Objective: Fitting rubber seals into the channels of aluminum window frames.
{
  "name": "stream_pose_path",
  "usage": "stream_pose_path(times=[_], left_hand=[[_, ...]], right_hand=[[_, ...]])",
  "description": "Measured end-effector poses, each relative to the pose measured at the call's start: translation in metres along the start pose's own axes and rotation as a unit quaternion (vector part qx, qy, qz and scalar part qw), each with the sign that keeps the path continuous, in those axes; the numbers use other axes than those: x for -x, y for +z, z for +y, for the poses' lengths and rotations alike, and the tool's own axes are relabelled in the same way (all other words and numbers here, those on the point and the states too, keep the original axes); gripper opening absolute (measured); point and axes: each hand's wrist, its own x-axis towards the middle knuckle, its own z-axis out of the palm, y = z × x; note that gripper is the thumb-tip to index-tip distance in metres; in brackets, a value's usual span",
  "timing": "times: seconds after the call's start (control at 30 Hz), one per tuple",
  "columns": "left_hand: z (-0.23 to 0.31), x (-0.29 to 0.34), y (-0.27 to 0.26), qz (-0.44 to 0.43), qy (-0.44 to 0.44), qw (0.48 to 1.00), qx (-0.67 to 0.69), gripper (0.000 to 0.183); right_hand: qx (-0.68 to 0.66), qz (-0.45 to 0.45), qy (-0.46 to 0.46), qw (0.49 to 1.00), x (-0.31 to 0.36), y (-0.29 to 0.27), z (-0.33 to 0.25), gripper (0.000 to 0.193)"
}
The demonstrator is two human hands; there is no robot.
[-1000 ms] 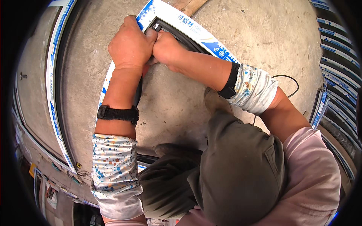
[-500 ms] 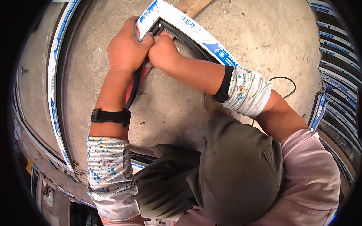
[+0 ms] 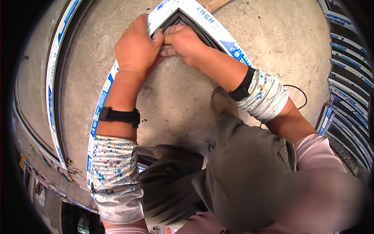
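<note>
A frame (image 3: 187, 8) wrapped in white and blue film has its corner at the top of the view. Black sealing strip (image 3: 203, 36) lines its inner edge. My left hand (image 3: 137, 46) is closed around the frame's left side, thumb toward the inside of the corner. Close by the thumb, my right hand (image 3: 184, 43) is closed in a pinch at the inner edge, fingertips almost touching the left thumb. What it pinches is hidden by the fingers. A reddish strip (image 3: 155, 64) shows below the left hand, partly covered.
A long film-wrapped profile (image 3: 52, 89) with a dark edge runs down the left. Many similar profiles (image 3: 348, 72) lie in rows at the right. A wooden piece (image 3: 212, 4) lies under the frame's top, and a thin black cable (image 3: 300, 91) curves on the concrete floor.
The frame corner has shifted right and down, its left side now showing beside my left forearm. My right hand has moved right. The loose black strip below my hands is out of sight.
</note>
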Motion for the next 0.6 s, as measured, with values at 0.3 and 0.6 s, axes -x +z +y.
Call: stream_pose_path(times=[0.3, 0.6], left_hand=[[0.013, -0.011, -0.009, -0.065, -0.035, 0.996, -0.059, 0.044], [0.009, -0.010, 0.001, -0.053, -0.016, 0.996, -0.063, 0.045]], right_hand=[[-0.054, -0.018, 0.013, 0.998, -0.001, -0.008, -0.002, 0.020], [-0.032, -0.020, 0.018, 0.999, 0.000, -0.012, -0.002, 0.028]])
